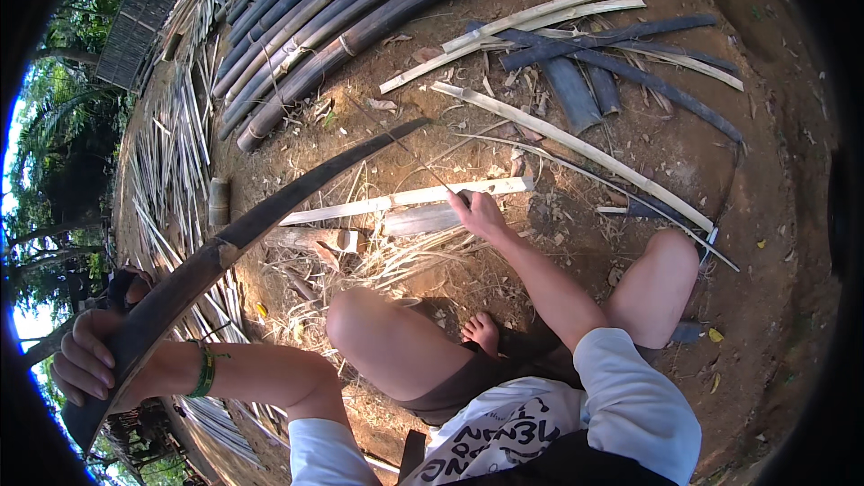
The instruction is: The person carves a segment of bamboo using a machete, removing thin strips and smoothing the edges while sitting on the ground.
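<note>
- Dark, long bamboo piece (189, 281) slants across the left half of the head view, from the lower left corner up to a narrow tip near the upper middle.
- Left hand (85, 355) grasps its lower, wider end, fingers curled over the edge; a green band (205, 369) circles that wrist.
- Right hand (481, 216) is closed around the end of a thin, long tool (432, 175), which runs up and left past the bamboo tip; whether the two touch, I cannot tell.
- Below the tool, a pale strip (405, 201) lies on the ground, with curly shavings (405, 261) near it.
- Whole poles (342, 22) lie side by side at the upper left; dark split pieces (571, 94) lie at the upper right.
</note>
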{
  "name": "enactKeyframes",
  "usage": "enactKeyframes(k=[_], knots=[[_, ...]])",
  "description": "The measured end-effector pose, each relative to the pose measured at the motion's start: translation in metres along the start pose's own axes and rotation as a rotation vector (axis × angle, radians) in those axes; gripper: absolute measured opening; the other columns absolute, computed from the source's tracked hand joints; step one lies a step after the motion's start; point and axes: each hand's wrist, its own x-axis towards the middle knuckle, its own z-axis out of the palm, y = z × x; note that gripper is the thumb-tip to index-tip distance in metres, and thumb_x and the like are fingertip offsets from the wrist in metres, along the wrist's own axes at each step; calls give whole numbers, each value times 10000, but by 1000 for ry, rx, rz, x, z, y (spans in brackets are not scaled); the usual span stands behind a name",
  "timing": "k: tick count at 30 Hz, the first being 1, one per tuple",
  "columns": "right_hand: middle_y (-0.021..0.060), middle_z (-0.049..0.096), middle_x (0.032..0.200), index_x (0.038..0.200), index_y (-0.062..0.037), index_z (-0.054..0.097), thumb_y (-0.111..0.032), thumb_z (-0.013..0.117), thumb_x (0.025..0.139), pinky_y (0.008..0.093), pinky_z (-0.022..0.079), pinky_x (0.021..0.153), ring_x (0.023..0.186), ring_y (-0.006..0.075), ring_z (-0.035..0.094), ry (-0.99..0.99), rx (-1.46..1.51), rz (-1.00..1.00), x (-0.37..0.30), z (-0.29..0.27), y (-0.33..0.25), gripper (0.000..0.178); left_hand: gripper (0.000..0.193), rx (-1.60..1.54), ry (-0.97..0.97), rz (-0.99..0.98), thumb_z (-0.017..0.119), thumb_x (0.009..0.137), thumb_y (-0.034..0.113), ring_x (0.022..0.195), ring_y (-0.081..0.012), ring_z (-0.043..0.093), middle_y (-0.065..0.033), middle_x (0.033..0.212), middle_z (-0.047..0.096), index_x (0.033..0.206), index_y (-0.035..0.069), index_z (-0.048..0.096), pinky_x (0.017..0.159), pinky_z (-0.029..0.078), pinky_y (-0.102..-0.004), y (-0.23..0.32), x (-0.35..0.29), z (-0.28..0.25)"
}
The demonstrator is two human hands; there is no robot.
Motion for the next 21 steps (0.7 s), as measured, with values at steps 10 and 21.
enactKeyframes(k=[10,21], knots=[[291,649,776,843,106,640,-716,444,885,470,520,698,760,384,658,205,20,12,27,13,30,846,329,-128,-57,-44,475,932,185,390,-29,415,84,466,449,605,186,511,483,369,-197,-9,32,-28],[273,648,853,887,91,632,-725,443,879,455,514,676,771,342,635,225,-25,117,35,26,58,837,339,-316,-103,-56,499,911,157,358,-31,436,77,453,486,574,182,524,431,349,-175,-23,48,-46]])
